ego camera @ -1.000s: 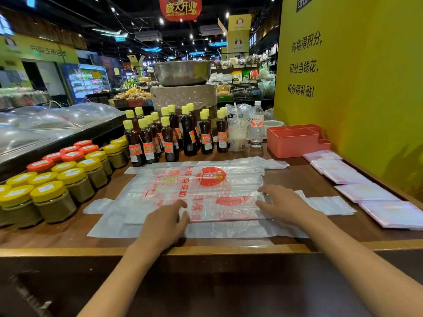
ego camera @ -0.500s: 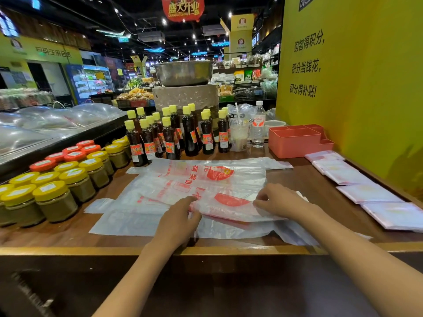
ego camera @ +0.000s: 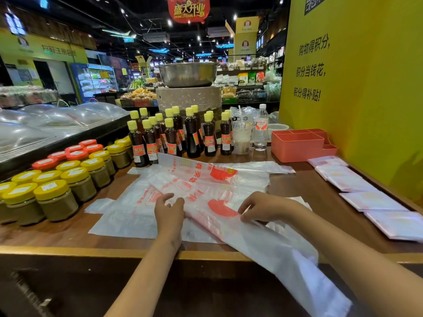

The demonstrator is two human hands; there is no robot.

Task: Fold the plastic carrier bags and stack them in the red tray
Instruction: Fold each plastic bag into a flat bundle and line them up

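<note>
Left hand: the left hand sits at the near middle of the counter, fingers curled, pinching the near-left edge of the top bag.
Right hand: the right hand is just right of the left one, fingers bent down and pinching the same bag's near edge beside a red print patch.
Top bag: clear plastic with red print, partly lifted. Its far part rises towards the bottles, and its near-right end hangs over the counter's front edge.
Pile: more flat bags lie spread under the top bag on the counter, reaching left towards the jars.
Folded bags: a row of folded bags lies along the counter's right side, beside the yellow wall, well apart from both hands.
Tray: the red tray stands at the far right of the counter, just past the far end of the folded row. Whether anything lies inside it cannot be told.
Bottles: dark sauce bottles with yellow caps stand in a group behind the pile.
Jars: yellow- and red-lidded jars stand in rows at the left.
Water bottle: a clear water bottle stands between the sauce bottles and the tray.
</note>
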